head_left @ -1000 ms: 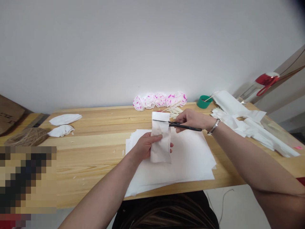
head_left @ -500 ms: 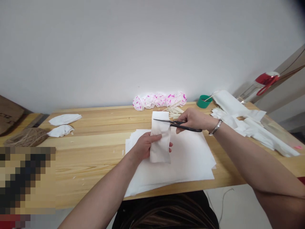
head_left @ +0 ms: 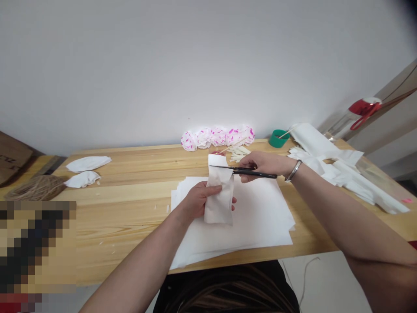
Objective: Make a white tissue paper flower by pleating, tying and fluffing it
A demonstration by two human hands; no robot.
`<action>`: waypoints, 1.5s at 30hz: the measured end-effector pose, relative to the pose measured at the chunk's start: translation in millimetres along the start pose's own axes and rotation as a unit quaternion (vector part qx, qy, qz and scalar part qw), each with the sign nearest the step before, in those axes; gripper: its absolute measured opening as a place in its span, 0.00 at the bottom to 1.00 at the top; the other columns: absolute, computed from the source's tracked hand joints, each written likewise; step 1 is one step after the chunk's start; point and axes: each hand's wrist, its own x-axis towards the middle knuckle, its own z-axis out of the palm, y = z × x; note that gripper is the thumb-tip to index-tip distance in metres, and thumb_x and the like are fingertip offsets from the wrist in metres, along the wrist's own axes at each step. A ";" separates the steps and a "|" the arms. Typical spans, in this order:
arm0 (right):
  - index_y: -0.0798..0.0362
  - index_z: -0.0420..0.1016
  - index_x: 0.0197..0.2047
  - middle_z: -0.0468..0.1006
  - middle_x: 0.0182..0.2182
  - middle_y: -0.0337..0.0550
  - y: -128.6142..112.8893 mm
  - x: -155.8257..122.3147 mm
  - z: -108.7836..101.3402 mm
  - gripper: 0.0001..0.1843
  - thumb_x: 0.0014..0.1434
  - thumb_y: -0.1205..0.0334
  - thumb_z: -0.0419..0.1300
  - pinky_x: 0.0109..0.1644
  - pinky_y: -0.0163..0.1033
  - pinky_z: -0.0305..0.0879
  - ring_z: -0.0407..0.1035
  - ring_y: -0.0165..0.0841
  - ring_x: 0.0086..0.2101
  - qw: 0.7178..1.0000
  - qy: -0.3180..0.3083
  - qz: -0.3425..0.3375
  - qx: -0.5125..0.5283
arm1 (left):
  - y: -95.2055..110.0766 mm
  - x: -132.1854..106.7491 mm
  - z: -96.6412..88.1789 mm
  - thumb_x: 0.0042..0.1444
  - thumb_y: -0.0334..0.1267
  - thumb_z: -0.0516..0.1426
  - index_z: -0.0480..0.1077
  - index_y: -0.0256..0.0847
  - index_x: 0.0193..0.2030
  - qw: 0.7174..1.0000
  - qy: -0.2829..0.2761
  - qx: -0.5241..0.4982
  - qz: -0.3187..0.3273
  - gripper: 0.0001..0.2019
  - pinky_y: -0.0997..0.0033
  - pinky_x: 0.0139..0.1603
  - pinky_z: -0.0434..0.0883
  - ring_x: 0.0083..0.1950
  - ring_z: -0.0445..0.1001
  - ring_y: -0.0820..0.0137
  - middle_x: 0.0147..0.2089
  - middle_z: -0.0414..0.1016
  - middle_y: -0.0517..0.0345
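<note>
Handicraft workspace, indicated by scissors (head_left: 239,172), stacked white sheets (head_left: 260,221) toward the near edge, twine (head_left: 35,188) at left, and pink-speckled ruffled pieces (head_left: 218,136) along a wooden table's (head_left: 130,167) far edge.

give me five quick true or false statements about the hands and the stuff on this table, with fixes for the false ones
1. The right hand holds black-handled metal scissors. True.
2. The left hand is empty. False: it holds a white rectangular strip of paper-like material.
3. A short, round green container stands to the right of the crumpled white row with pink flecks. True.
4. A silver-coloured metal bangle is on the left wrist. False: it is on the right wrist.
5. The brown, fibrous bundle of twine lies at the table's right end. False: it lies toward the left.
</note>
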 end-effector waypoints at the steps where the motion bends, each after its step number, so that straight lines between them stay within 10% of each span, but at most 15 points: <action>1: 0.53 0.58 0.23 0.54 0.20 0.32 0.8 0.5 0.1 0.26 0.48 0.37 0.59 0.26 0.33 0.44 0.49 0.24 0.22 1.000 0.001 -0.002 0.001 | 0.1 -0.3 0.2 0.52 0.36 0.60 0.72 0.29 0.37 1.000 -0.001 0.001 -0.002 0.10 0.56 0.34 0.73 0.31 0.79 0.54 0.31 0.79 0.38; 27: 0.54 0.72 0.23 0.61 0.18 0.33 1.6 2.0 -4.7 0.24 0.44 0.39 0.62 0.22 0.34 0.42 0.49 0.23 0.20 0.999 0.009 0.038 0.032 | 1.0 -1.5 1.2 0.50 0.36 0.60 0.72 0.29 0.38 1.000 0.010 0.005 -0.015 0.11 0.55 0.35 0.73 0.32 0.79 0.54 0.33 0.79 0.37; 45: 0.54 0.66 0.20 0.58 0.17 0.33 -6.8 2.5 7.5 0.29 0.41 0.33 0.60 0.23 0.34 0.42 0.48 0.23 0.20 0.997 0.039 0.073 -0.008 | 1.2 4.8 8.1 0.49 0.44 0.62 0.75 0.37 0.42 0.957 0.174 0.070 0.222 0.16 0.67 0.37 0.71 0.36 0.77 0.63 0.33 0.80 0.54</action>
